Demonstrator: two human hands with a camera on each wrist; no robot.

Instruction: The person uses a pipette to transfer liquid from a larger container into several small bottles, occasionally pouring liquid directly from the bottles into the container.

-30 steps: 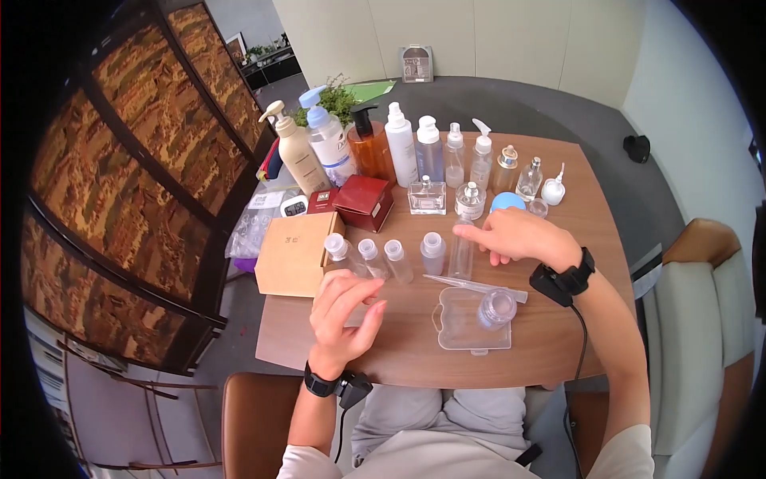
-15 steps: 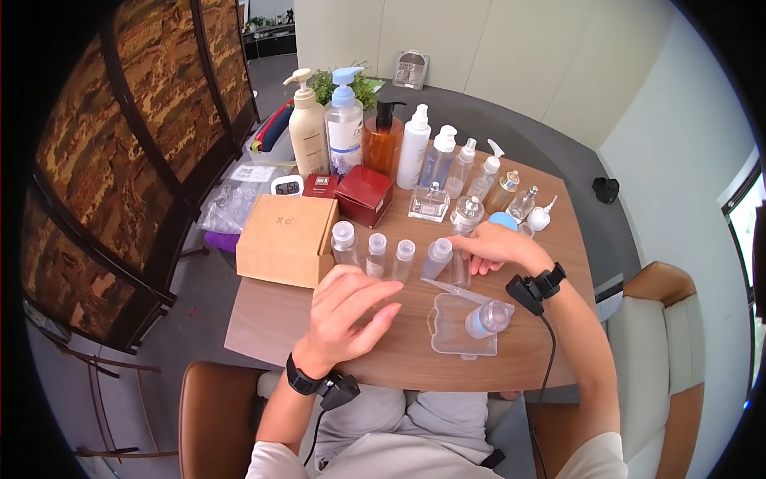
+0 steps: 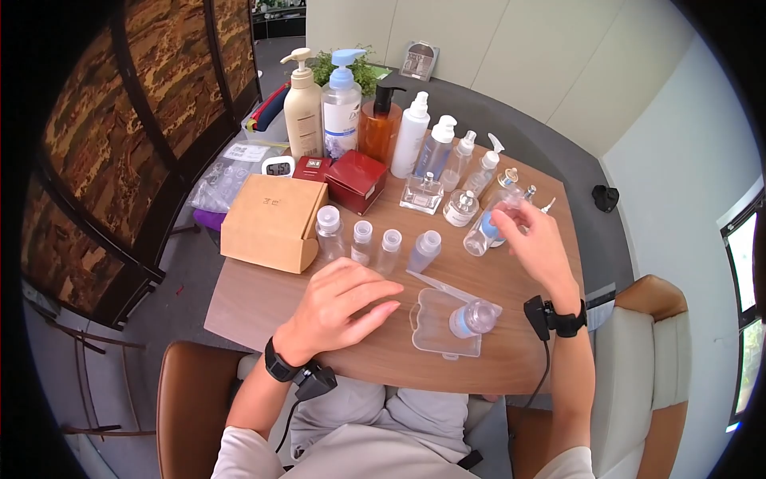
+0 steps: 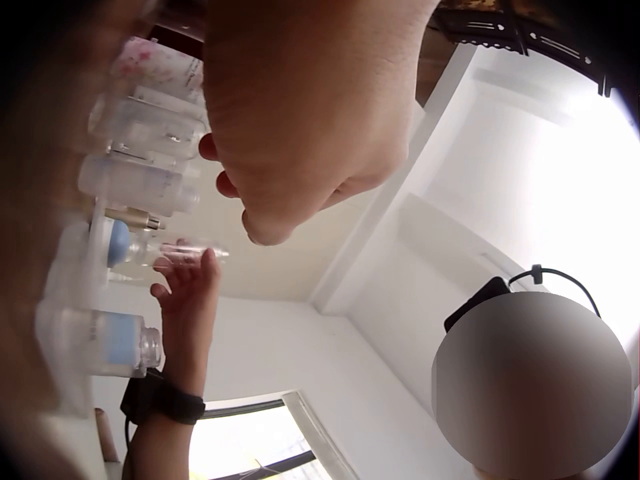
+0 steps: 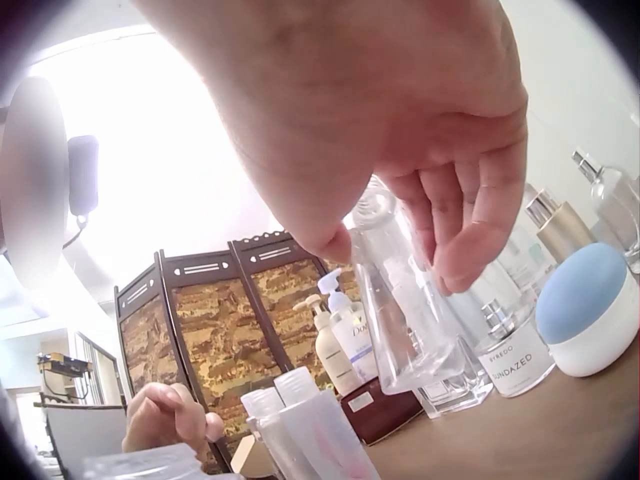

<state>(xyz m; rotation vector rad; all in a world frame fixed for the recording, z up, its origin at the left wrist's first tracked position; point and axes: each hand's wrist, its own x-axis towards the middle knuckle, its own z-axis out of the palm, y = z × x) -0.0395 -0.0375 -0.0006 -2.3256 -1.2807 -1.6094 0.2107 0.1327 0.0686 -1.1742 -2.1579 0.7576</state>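
My right hand (image 3: 542, 246) pinches a clear, see-through bottle (image 3: 476, 243) near its top, above the right side of the table. In the right wrist view the thumb and fingers are round the neck of this clear bottle (image 5: 410, 325), which hangs slightly tilted. A blue-topped white jar (image 5: 585, 310) and a round perfume bottle (image 5: 515, 355) stand behind it. Over the front of the table hovers my left hand (image 3: 339, 307), fingers loosely bent and holding nothing. Just beyond it are several small clear bottles, among them one with a white cap (image 3: 388, 251) and a bluish one (image 3: 424, 251).
A clear plastic tray (image 3: 431, 339) lies at the front with a wide-lidded jar (image 3: 472, 318) and a thin pipette (image 3: 435, 282). Pump bottles, including an amber one (image 3: 379, 132), line the back. A cardboard box (image 3: 267, 219) and dark red box (image 3: 355, 180) are at the left.
My right hand has taken hold of the clear bottle by its top and moved it back and right from beside the bluish bottle. The left hand stays loosely bent; the head view has shifted.
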